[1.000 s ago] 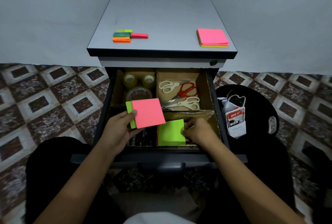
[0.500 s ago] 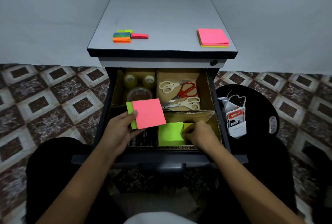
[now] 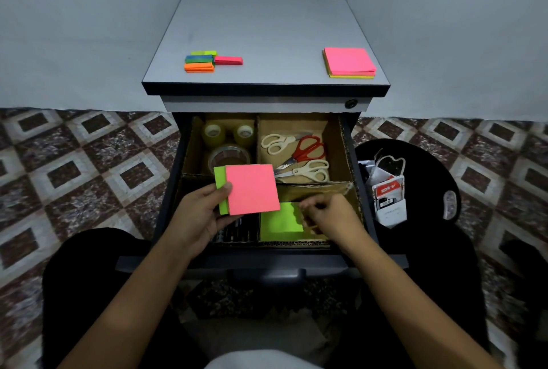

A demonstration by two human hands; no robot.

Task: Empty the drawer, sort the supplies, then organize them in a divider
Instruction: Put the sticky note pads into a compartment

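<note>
The left hand (image 3: 195, 217) has its grip closed on a pink sticky-note pad (image 3: 252, 189) stacked on a green one (image 3: 220, 188), held over the open drawer (image 3: 267, 262). The right hand (image 3: 332, 216) curls at a green pad (image 3: 280, 222) lying in the cardboard divider's (image 3: 323, 186) front right compartment; I cannot tell whether its grip holds anything. Behind sit tape rolls (image 3: 214, 134) on the left and scissors (image 3: 299, 152) on the right. Index flags (image 3: 201, 61) and another pink pad (image 3: 348, 62) lie on the tabletop (image 3: 261, 28).

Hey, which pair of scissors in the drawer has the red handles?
The middle pair, red-handled metal scissors, in the back right compartment; the pair behind it and the pair in front have cream handles.
</note>
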